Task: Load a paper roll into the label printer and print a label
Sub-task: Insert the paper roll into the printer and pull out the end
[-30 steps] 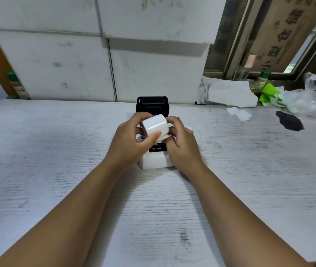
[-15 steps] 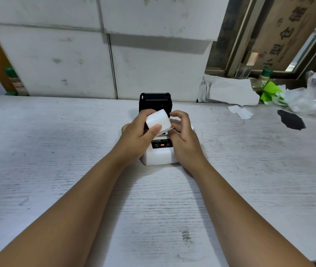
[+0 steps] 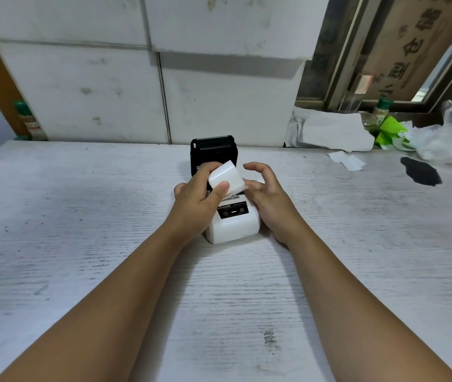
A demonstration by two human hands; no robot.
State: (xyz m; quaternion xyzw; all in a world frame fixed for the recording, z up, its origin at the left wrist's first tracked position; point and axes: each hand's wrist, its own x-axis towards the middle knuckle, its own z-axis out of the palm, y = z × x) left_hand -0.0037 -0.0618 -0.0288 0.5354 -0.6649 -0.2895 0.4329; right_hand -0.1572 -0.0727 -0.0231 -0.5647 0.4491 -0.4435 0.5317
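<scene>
A small white label printer [image 3: 233, 227] stands mid-table, its black lid [image 3: 213, 150] swung open and upright behind it. An orange light glows on its dark front panel. My left hand [image 3: 194, 205] grips a white paper roll [image 3: 226, 180], tilted, just above the printer's open bay. My right hand [image 3: 269, 199] hovers beside the roll at the printer's right side, fingers curled and apart, fingertips near the roll's loose end; whether they touch it is unclear. The bay itself is hidden behind the roll and hands.
White foam boxes [image 3: 136, 86] stack against the back edge of the white wood-grain table [image 3: 81, 244]. Crumpled paper [image 3: 332, 130], paper scraps [image 3: 347, 160], green packaging [image 3: 388, 130], a plastic bag [image 3: 445, 139] and a dark patch [image 3: 420, 175] lie at the back right.
The roll has moved a little away from me and down toward the open bay. My right hand has let go of it and spread its fingers beside it.
</scene>
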